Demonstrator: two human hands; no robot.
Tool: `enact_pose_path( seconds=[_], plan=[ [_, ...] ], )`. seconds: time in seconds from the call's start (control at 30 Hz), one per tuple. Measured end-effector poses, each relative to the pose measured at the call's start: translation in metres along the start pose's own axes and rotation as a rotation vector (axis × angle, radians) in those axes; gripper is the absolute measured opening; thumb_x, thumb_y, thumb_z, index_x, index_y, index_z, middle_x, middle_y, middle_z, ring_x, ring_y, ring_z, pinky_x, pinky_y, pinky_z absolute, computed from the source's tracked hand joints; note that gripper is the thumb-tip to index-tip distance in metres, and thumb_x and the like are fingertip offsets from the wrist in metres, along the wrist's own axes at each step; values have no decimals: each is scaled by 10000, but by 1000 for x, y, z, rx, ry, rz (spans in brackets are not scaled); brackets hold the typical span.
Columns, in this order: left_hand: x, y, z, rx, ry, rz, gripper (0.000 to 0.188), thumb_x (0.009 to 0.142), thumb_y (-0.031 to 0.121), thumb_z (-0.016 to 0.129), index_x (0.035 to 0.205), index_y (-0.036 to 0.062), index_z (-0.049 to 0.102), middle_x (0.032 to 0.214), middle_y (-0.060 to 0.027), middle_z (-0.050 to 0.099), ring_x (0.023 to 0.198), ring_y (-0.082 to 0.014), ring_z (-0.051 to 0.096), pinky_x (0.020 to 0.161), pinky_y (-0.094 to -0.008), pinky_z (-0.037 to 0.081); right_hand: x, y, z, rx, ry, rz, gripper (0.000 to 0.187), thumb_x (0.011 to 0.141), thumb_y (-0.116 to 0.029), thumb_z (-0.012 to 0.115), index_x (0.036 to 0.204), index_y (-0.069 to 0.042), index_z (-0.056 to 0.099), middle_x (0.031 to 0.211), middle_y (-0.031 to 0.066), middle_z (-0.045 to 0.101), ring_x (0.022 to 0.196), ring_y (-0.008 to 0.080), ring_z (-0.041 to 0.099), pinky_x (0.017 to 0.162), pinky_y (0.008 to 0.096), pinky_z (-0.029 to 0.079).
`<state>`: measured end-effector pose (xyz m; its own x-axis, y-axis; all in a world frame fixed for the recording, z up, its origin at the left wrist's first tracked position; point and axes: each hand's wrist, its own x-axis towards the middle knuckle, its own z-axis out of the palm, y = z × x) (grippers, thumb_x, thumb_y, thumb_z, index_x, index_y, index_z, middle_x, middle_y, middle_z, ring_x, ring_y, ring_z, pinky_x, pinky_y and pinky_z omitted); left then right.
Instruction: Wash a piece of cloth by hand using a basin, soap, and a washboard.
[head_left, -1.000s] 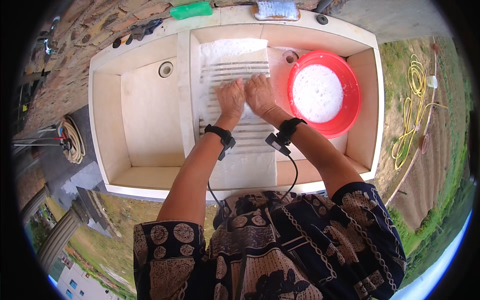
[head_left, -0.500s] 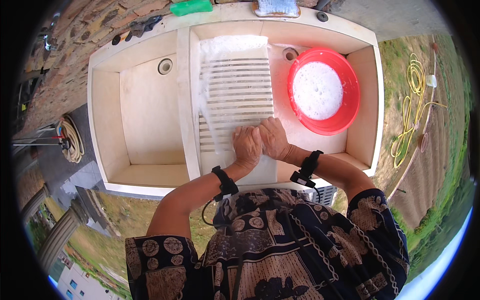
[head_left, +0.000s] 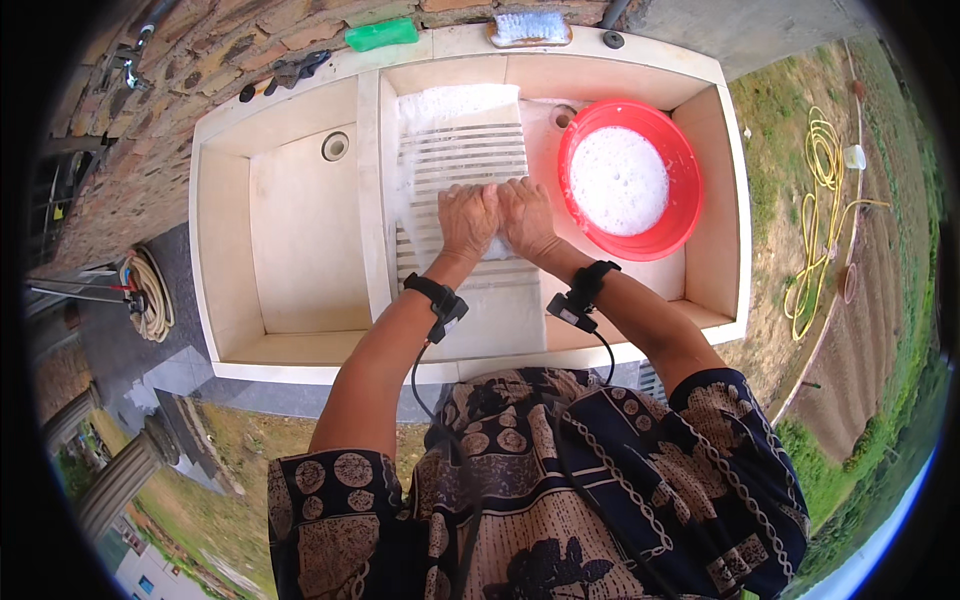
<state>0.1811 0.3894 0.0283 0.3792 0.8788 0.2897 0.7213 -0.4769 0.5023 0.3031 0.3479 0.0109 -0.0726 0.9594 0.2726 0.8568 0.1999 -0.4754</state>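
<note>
My left hand (head_left: 467, 217) and my right hand (head_left: 526, 213) are side by side on the ribbed washboard (head_left: 460, 165) built into the sink. Both have bent, closed fingers and touch each other at the thumbs. Something whitish and wet (head_left: 497, 250), cloth or suds, shows just below and between them; whatever they grip is hidden beneath. White foam (head_left: 455, 100) lies along the board's far end and left side. To the right of the board stands a red basin (head_left: 688, 205) holding sudsy water (head_left: 620, 180).
An empty-looking left basin (head_left: 305, 230) has a drain hole (head_left: 335, 146). Along the back ledge sit a green soap bar (head_left: 381, 34), a scrubbing brush (head_left: 530, 30), a dark round stopper (head_left: 613, 39) and a dark crumpled item (head_left: 300, 69). A yellow hose (head_left: 822, 160) lies on the ground at right.
Both hands have slid together up the washboard, away from my body, and my arms are stretched out further. The view has shifted slightly.
</note>
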Motion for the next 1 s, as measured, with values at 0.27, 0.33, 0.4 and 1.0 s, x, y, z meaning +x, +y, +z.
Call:
enact_pose_path(
  seconds=[0.27, 0.33, 0.4, 1.0],
  plan=[
    [-70, 21, -9, -71, 119, -106, 258, 930, 229, 493, 746, 53, 531, 764, -131, 568, 780, -334, 512, 684, -449, 380, -46, -26, -8, -79, -3, -38, 155, 793, -246, 564, 805, -92, 580, 866, 101, 514, 855, 289, 479, 746, 422, 351],
    [-81, 19, -11, -34, 106, -129, 258, 929, 231, 494, 743, 55, 528, 743, -129, 565, 757, -333, 515, 676, -448, 381, -53, -29, -8, 29, -93, -86, 153, 785, -248, 567, 798, -96, 574, 858, 98, 505, 846, 284, 475, 735, 414, 348],
    [-78, 13, -4, 0, 88, -152, 259, 928, 232, 494, 741, 56, 525, 723, -126, 563, 733, -332, 518, 668, -447, 382, -48, -24, 5, 75, -46, -108, 141, 770, -240, 574, 780, -100, 557, 851, 98, 494, 855, 288, 468, 741, 410, 343],
    [31, -35, 44, 214, 165, -153, 319, 948, 228, 480, 702, 49, 573, 643, -155, 609, 667, -328, 586, 658, -466, 411, 44, 9, 22, -167, -139, 191, 198, 857, -231, 527, 837, -53, 613, 862, 134, 643, 841, 312, 613, 760, 447, 458]
  ],
)
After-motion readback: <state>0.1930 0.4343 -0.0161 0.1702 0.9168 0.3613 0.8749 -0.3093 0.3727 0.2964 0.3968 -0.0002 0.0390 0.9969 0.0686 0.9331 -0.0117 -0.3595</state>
